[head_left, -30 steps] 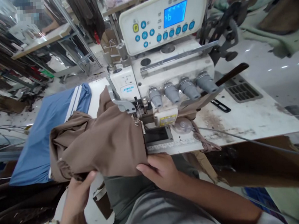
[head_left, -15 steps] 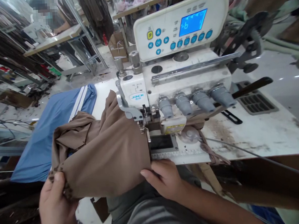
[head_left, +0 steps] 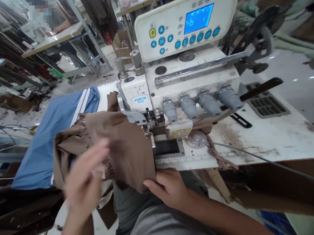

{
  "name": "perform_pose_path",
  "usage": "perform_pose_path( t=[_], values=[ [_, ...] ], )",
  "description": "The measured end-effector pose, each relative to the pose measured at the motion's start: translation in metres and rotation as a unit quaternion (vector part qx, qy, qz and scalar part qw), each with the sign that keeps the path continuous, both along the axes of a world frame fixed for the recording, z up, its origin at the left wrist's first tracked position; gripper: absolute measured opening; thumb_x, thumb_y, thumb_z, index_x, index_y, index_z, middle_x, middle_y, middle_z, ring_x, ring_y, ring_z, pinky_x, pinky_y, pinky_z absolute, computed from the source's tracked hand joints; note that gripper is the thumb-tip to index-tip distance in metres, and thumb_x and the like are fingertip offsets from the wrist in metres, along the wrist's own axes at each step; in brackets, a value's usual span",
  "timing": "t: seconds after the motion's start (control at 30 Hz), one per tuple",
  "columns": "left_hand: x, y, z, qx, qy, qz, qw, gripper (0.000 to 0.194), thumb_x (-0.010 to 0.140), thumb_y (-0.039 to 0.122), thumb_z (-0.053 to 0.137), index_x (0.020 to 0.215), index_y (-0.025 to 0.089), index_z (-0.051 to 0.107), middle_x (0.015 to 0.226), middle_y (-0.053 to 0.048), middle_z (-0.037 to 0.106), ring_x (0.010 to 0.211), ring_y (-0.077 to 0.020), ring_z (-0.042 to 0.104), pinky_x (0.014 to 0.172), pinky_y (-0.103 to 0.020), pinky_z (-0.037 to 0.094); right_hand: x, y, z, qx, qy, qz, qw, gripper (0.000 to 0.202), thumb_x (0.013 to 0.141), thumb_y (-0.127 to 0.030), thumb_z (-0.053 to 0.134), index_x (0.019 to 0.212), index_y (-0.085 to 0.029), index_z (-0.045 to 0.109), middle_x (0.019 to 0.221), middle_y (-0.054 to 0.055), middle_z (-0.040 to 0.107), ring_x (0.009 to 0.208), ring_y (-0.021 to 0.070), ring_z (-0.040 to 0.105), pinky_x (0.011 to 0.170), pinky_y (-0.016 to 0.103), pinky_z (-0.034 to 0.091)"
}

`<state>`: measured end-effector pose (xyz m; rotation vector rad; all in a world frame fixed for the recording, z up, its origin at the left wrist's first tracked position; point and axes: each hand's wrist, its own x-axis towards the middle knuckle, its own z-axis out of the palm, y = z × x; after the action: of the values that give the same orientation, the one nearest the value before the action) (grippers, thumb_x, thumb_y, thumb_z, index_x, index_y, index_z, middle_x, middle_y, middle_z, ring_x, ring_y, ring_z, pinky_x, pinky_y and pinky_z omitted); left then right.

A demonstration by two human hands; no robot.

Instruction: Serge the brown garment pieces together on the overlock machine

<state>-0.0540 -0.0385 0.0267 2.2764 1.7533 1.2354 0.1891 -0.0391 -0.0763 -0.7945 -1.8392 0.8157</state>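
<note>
A piece of brown fabric (head_left: 132, 152) lies under the presser foot of the sewing machine (head_left: 145, 90), its near edge drooping over the table front. My right hand (head_left: 169, 187) pinches the fabric's near right corner, thumb on top, just below the needle area. Over the left part of the cloth, my left hand (head_left: 83, 177) is smeared by motion. Its fingers look stretched out, the thumb apart, with nothing held. A dark spotted patch of the fabric shows beside its fingertips. Part of the cloth is bunched left of the machine.
Blue fabric with white stripes (head_left: 57, 129) covers the table's left end. A control panel with a lit screen (head_left: 199, 19) tops the machine. A thin dark rod (head_left: 248, 154) crosses the table's right side. Behind, another person sits at a workbench (head_left: 55, 40) near a cardboard box (head_left: 122, 45).
My left hand has let go of the fabric's left edge and moved right and up over it. That edge has folded inward. My right hand keeps its pinch.
</note>
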Motion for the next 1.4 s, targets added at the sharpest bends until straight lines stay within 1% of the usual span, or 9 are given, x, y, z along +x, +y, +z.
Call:
perform_pose_path(
  t=[0.07, 0.17, 0.33, 0.47, 0.57, 0.7, 0.9, 1.2, 1.4],
  values=[
    [0.026, 0.003, -0.007, -0.107, 0.098, -0.085, 0.986, 0.051, 0.103, 0.029, 0.061, 0.154, 0.032, 0.055, 0.159, -0.006, 0.057, 0.148, -0.0300, 0.053, 0.125, -0.051, 0.045, 0.001, -0.002, 0.000, -0.011, 0.003, -0.003, 1.000, 0.056, 0.114, -0.045, 0.046, 0.064, -0.020, 0.053, 0.052, -0.003, 0.058, 0.049, 0.0090, 0.052, 0.055, 0.024, 0.036],
    [0.046, 0.018, -0.012, -0.137, 0.130, -0.063, 0.980, 0.054, 0.104, 0.035, 0.061, 0.157, 0.030, 0.053, 0.163, -0.006, 0.053, 0.158, -0.0312, 0.040, 0.129, -0.054, 0.040, 0.002, -0.002, 0.000, -0.020, -0.001, -0.011, 1.000, 0.058, 0.114, -0.045, 0.046, 0.062, -0.020, 0.052, 0.053, -0.002, 0.058, 0.049, 0.0091, 0.052, 0.055, 0.024, 0.035],
    [0.036, 0.057, -0.005, -0.179, 0.099, -0.030, 0.978, 0.051, 0.104, 0.046, 0.060, 0.151, 0.024, 0.061, 0.160, -0.008, 0.056, 0.156, -0.0320, 0.042, 0.130, -0.053, 0.038, 0.001, 0.009, 0.005, -0.016, -0.010, -0.025, 1.000, 0.063, 0.113, -0.050, 0.048, 0.057, -0.021, 0.045, 0.049, -0.003, 0.051, 0.048, 0.0091, 0.047, 0.054, 0.026, 0.030],
    [0.025, 0.096, -0.003, -0.194, 0.076, -0.071, 0.975, 0.043, 0.103, 0.045, 0.060, 0.139, 0.023, 0.070, 0.155, -0.010, 0.060, 0.152, -0.0334, 0.048, 0.128, -0.054, 0.039, -0.001, 0.026, 0.016, -0.030, 0.006, -0.050, 0.998, 0.062, 0.110, -0.047, 0.055, 0.056, -0.021, 0.039, 0.050, -0.005, 0.041, 0.048, 0.0086, 0.041, 0.052, 0.026, 0.028],
    [0.021, 0.113, -0.008, -0.124, 0.016, -0.063, 0.990, 0.035, 0.104, 0.039, 0.060, 0.130, 0.022, 0.074, 0.141, -0.009, 0.070, 0.138, -0.0300, 0.061, 0.123, -0.049, 0.046, -0.003, 0.035, 0.026, -0.055, 0.028, -0.056, 0.997, 0.061, 0.106, -0.044, 0.061, 0.057, -0.021, 0.032, 0.052, -0.007, 0.030, 0.049, 0.0081, 0.035, 0.052, 0.025, 0.028],
    [0.028, 0.082, -0.015, 0.056, -0.019, 0.038, 0.997, 0.028, 0.106, 0.034, 0.058, 0.127, 0.022, 0.073, 0.129, -0.008, 0.076, 0.125, -0.0252, 0.069, 0.115, -0.042, 0.051, -0.003, 0.033, 0.028, -0.163, 0.067, -0.027, 0.984, 0.058, 0.103, -0.050, 0.062, 0.060, -0.023, 0.033, 0.054, -0.006, 0.033, 0.050, 0.0103, 0.049, 0.049, 0.022, 0.036],
    [0.050, 0.016, -0.020, -0.026, 0.009, -0.086, 0.996, 0.024, 0.105, 0.026, 0.060, 0.126, 0.025, 0.073, 0.134, -0.005, 0.075, 0.139, -0.0225, 0.063, 0.123, -0.044, 0.045, -0.004, 0.020, 0.021, -0.378, 0.181, 0.068, 0.905, 0.049, 0.089, -0.068, 0.073, 0.076, -0.023, 0.061, 0.068, 0.000, 0.071, 0.068, 0.0234, 0.079, 0.063, 0.031, 0.065],
    [0.061, 0.014, -0.023, -0.048, 0.063, -0.031, 0.996, 0.032, 0.106, 0.041, 0.059, 0.132, 0.027, 0.073, 0.142, -0.005, 0.071, 0.143, -0.0257, 0.059, 0.127, -0.053, 0.035, -0.001, 0.007, 0.015, -0.329, 0.159, 0.052, 0.929, 0.046, 0.098, -0.063, 0.067, 0.073, -0.025, 0.061, 0.072, 0.002, 0.079, 0.069, 0.0244, 0.079, 0.066, 0.037, 0.068],
    [0.061, 0.034, -0.023, -0.075, 0.032, -0.025, 0.996, 0.039, 0.104, 0.041, 0.062, 0.138, 0.025, 0.070, 0.148, -0.004, 0.067, 0.149, -0.0267, 0.053, 0.125, -0.051, 0.042, -0.006, 0.024, 0.021, -0.308, 0.173, 0.047, 0.934, 0.045, 0.098, -0.063, 0.066, 0.074, -0.024, 0.065, 0.074, 0.002, 0.079, 0.062, 0.0222, 0.078, 0.062, 0.034, 0.066]
  ],
)
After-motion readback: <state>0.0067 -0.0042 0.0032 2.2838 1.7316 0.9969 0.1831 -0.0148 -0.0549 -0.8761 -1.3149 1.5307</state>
